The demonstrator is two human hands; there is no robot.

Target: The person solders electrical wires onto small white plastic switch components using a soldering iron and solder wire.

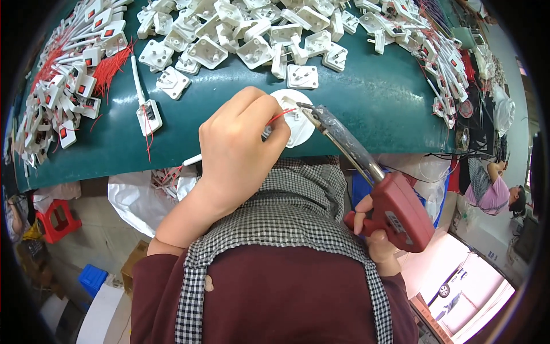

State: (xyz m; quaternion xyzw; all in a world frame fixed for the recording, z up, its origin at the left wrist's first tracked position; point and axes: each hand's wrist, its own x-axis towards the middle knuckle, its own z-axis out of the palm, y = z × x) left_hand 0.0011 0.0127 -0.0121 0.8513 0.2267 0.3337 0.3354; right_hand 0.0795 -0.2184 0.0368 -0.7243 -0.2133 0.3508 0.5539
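The left hand [238, 143] pinches a red wire [281, 116] onto the plug [295, 123]; the right hand [378, 238] grips the iron [366, 172], its tip at the plug's 1 o'clock. The fingers sit close (risky): a slip could burn them.

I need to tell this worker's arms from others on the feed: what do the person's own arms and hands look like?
Both hands are bare: no gloves, rings or watch in view. The left hand comes from a forearm bare up to a dark maroon sleeve near the elbow. Only part of the right hand shows, its arm mostly hidden. A black-and-white checked apron covers the maroon top.
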